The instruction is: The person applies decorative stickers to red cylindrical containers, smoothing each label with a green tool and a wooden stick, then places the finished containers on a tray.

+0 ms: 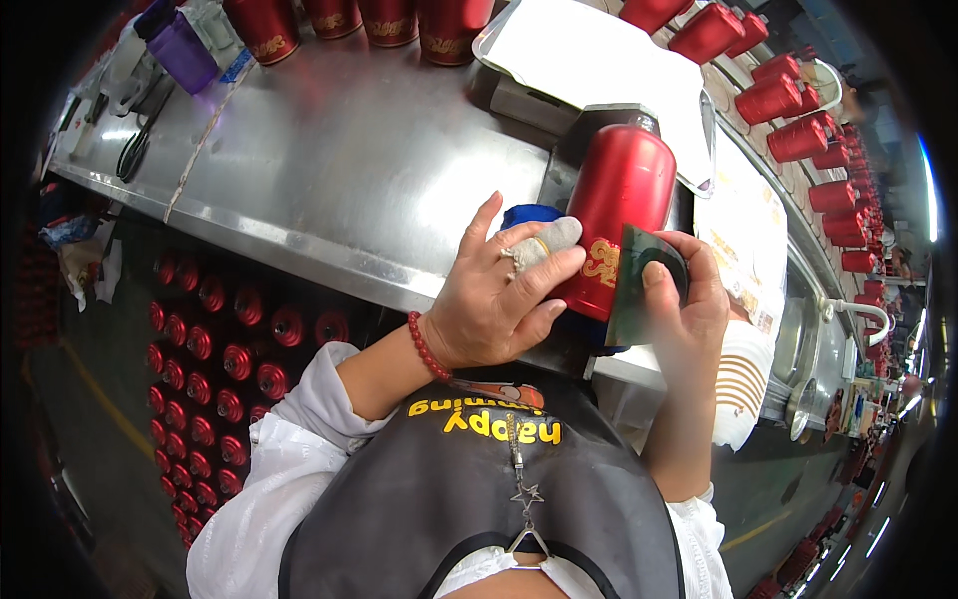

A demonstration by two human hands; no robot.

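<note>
Wide fisheye view, clock positions taken from its centre. Illumination is bright over the steel table point(339, 150), where a broad white glare lies toward 11 o'clock. The white panel point(609, 55) at 1 o'clock is nearly burnt out; the red bottle point(624, 185), nearer 2, carries glossy highlights. Strip lights point(929, 190) glow near the rim between 2 and 3. The floor point(90, 399), between 8 and 9, lies dim. A hazy blur softens the wrist of the right hand point(704, 295), past 3. Straight edges bow outward; the corners darken to black.
</note>
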